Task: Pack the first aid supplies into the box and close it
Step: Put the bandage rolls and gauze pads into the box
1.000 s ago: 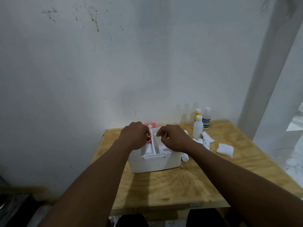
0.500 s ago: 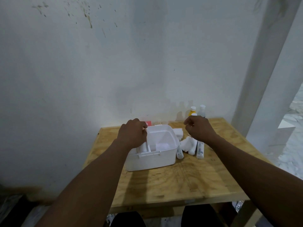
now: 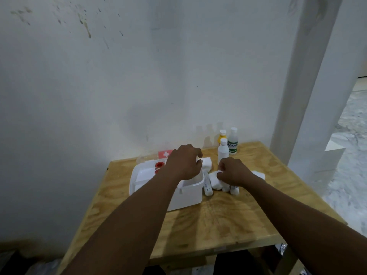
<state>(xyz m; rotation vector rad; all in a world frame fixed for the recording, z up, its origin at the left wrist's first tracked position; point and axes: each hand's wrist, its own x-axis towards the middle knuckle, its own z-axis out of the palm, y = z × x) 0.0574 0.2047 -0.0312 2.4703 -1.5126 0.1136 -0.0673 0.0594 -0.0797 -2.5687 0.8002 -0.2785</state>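
right hand grip curls on white soft gauze roll, just right of open white plastic box; box lies left. left hand grip over far rim: cannot tell.

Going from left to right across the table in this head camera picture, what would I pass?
First the white box with a red tape roll inside → left hand → printed bandage roll beside the box → right hand → white gauze pad. The bottles stand behind the right hand, so they are left out.
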